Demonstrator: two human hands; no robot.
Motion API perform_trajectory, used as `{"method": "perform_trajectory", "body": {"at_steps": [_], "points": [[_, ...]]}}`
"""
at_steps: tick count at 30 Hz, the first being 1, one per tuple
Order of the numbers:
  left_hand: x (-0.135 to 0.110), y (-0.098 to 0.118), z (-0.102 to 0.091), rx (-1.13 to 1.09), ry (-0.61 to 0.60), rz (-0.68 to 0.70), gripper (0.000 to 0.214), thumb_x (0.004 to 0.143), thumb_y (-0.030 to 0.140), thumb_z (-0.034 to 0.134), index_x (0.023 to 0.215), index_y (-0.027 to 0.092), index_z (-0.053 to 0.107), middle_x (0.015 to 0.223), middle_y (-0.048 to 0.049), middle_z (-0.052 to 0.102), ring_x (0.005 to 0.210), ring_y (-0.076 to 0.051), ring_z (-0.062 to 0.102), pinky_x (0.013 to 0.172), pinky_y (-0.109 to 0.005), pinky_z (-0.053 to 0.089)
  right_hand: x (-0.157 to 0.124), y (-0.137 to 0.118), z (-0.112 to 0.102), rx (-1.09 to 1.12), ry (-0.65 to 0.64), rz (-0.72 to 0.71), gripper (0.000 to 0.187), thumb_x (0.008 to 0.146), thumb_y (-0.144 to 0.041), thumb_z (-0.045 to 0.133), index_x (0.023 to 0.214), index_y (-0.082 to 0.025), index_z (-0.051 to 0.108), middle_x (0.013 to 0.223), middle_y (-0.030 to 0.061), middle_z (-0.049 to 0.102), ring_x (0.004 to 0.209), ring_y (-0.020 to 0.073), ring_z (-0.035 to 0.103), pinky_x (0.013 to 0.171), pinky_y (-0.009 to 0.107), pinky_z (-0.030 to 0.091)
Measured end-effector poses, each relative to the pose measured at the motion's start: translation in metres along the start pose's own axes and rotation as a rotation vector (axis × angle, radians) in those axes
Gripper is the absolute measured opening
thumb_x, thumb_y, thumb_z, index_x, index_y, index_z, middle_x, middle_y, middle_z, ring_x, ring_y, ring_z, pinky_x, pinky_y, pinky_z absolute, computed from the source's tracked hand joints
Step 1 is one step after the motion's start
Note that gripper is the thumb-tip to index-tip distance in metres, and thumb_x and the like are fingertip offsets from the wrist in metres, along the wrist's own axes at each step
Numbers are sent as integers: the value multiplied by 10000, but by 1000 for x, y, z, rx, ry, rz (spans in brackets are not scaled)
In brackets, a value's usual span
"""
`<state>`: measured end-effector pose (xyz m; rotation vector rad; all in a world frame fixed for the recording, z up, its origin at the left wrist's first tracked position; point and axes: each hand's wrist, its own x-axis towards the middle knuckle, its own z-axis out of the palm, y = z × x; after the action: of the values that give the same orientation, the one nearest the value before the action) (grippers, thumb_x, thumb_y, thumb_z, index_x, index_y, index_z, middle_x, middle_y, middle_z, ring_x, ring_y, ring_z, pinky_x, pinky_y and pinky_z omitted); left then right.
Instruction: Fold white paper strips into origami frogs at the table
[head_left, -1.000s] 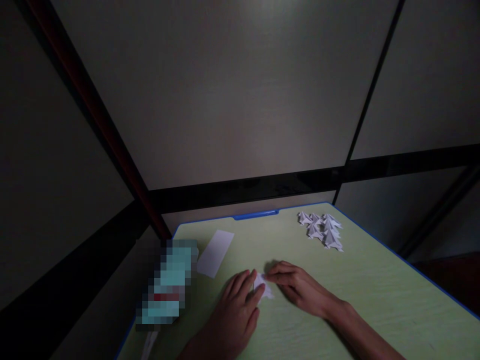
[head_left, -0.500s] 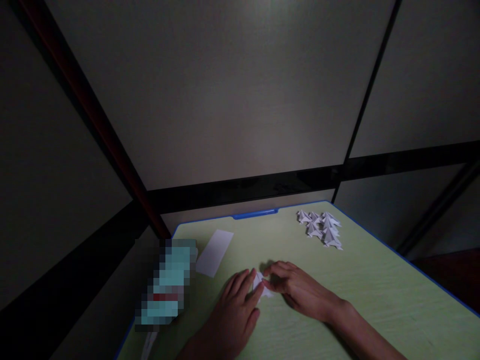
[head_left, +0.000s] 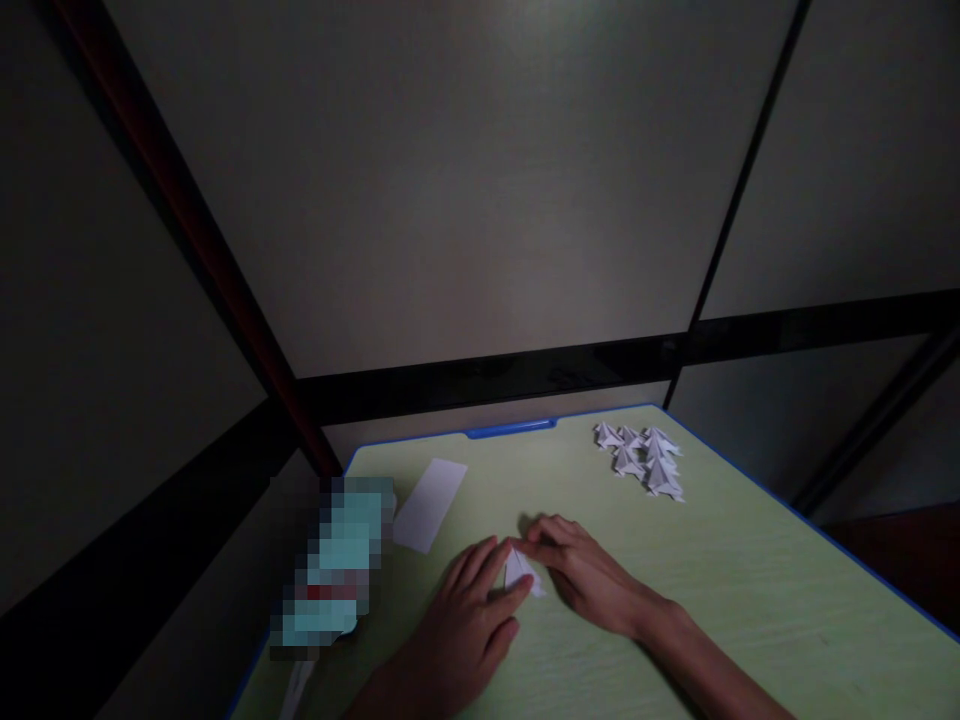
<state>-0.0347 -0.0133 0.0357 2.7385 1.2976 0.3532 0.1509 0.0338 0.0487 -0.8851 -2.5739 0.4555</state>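
A small white folded paper piece point(head_left: 523, 574) lies on the pale green table point(head_left: 750, 590) between my hands. My left hand point(head_left: 469, 625) lies flat with its fingers stretched out, the fingertips pressing on the paper's left side. My right hand point(head_left: 581, 570) comes in from the right, its fingers pinched together on the paper's top edge. Much of the paper is hidden under the fingers.
A cluster of several finished white folded paper shapes point(head_left: 643, 458) sits at the table's far right. A plain white paper strip point(head_left: 430, 504) lies at the far left, beside a blurred teal object point(head_left: 337, 565). A blue rim point(head_left: 510, 430) edges the table; dark wall panels stand behind.
My right hand has shifted slightly left and closed its fingers over the top of the paper. The left hand has stayed nearly still on the paper.
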Motion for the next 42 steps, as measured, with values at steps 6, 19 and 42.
{"method": "perform_trajectory", "body": {"at_steps": [6, 19, 42], "points": [[-1, 0, 1, 20, -22, 1, 431, 764, 190, 387, 1175, 288, 303, 1305, -37, 221, 1176, -197, 160, 931, -405, 242, 1, -1, 3, -45, -20, 7, 369, 736, -52, 382, 1036, -244, 475, 860, 37, 469, 818, 166, 399, 680, 285, 321], [0, -1, 0, 15, -44, 26, 438, 772, 227, 384, 1190, 292, 270, 1311, -29, 203, 1180, -207, 148, 938, -416, 223, 1, -3, 0, -64, -5, 11, 246, 797, -160, 351, 944, -229, 536, 856, 43, 480, 833, 166, 409, 676, 279, 313], [-2, 1, 1, -15, -17, -15, 476, 748, 183, 413, 1182, 321, 271, 1318, -31, 181, 1185, -187, 128, 939, -405, 228, 1, -14, 8, -216, -15, 108, 418, 715, -76, 425, 1097, -247, 412, 1033, 72, 440, 956, 211, 364, 751, 310, 291]]}}
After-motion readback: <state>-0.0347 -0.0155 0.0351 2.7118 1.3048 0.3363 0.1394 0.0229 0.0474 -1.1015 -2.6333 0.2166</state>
